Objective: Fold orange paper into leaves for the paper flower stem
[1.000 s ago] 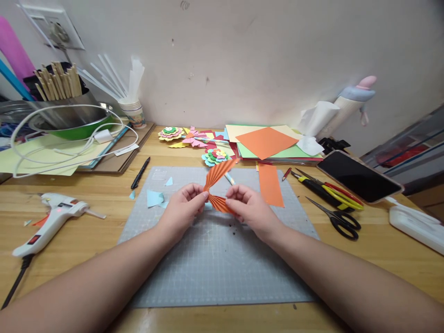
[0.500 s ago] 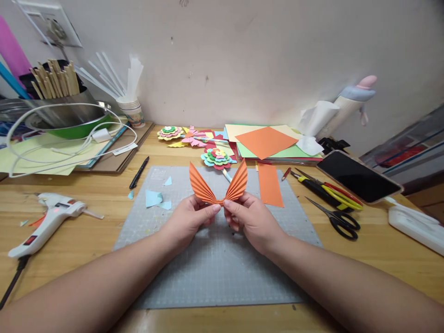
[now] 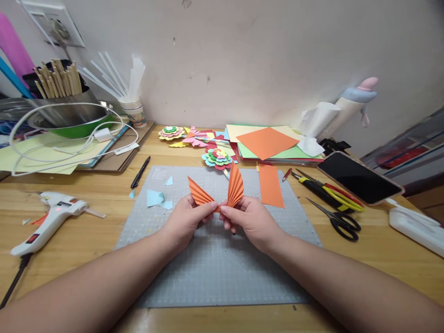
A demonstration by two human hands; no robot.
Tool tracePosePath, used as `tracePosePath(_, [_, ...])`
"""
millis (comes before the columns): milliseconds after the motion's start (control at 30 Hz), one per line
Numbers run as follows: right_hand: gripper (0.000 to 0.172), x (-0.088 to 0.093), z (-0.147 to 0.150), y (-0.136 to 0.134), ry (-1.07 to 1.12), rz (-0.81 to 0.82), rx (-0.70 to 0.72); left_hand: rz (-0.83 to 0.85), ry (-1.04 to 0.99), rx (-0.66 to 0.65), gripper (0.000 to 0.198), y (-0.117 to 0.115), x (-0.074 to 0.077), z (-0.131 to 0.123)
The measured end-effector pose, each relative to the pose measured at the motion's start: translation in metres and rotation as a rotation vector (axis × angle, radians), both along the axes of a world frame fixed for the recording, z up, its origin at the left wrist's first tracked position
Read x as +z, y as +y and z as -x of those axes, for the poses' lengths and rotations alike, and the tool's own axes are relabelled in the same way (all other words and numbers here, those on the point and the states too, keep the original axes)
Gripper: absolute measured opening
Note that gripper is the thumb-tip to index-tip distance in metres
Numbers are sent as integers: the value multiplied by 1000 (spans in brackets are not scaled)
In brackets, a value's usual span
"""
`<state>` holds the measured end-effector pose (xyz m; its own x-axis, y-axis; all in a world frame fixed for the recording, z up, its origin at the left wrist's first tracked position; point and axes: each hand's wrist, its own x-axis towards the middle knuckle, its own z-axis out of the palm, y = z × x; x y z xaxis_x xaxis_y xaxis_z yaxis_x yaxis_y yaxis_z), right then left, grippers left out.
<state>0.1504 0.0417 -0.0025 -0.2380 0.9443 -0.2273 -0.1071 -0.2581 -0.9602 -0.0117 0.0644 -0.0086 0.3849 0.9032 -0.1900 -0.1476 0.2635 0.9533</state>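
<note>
An orange pleated paper (image 3: 236, 187) spreads into two fan-like wings joined at a narrow middle. My left hand (image 3: 190, 216) pinches it near the middle, thumb on top, with the left wing leaning outward. My right hand (image 3: 248, 216) grips the other side close to the fold, and the right wing stands almost upright. Both thumbs nearly meet at the paper's centre. The hands are held above a grey cutting mat (image 3: 215, 273). Behind them lie an orange paper strip (image 3: 271, 186) and a layered paper flower (image 3: 218, 158).
On the left are a white glue gun (image 3: 52, 219), a black pen (image 3: 140, 172) and blue paper scraps (image 3: 154, 198). To the right lie black scissors (image 3: 338, 219), pliers (image 3: 322, 192) and a phone (image 3: 360, 176). Stacked coloured paper (image 3: 267, 142) sits by the wall.
The right wing has turned more upright and inward. The left wing has tipped lower and looks narrower. Both hands keep their pinch on the pleated paper.
</note>
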Motion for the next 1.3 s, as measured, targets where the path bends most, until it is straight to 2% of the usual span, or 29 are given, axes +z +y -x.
tracePosePath(367, [23,-3,-1,0,-14,24,33,-78,68,-71,17,0,12,-2])
tracePosePath(500, [23,-5,0,1,52,39,-30,-40,55,0,20,2,11,-2])
tracePosePath(600, [25,-6,0,2,106,39,-106,-20,50,1,20,3,8,-2])
tracePosePath(733, [25,-6,-1,1,124,52,-75,-50,123,-20,21,3,6,-1])
tracePosePath(967, [21,-5,-1,0,37,-19,-105,-67,120,-42,20,0,9,-3])
tracePosePath(1233, [18,-6,6,-5,206,19,-219,-76,100,-3,21,-4,7,-8])
tracePosePath(1300, [18,-6,5,-5,228,43,-203,-75,80,1,20,-5,5,-9])
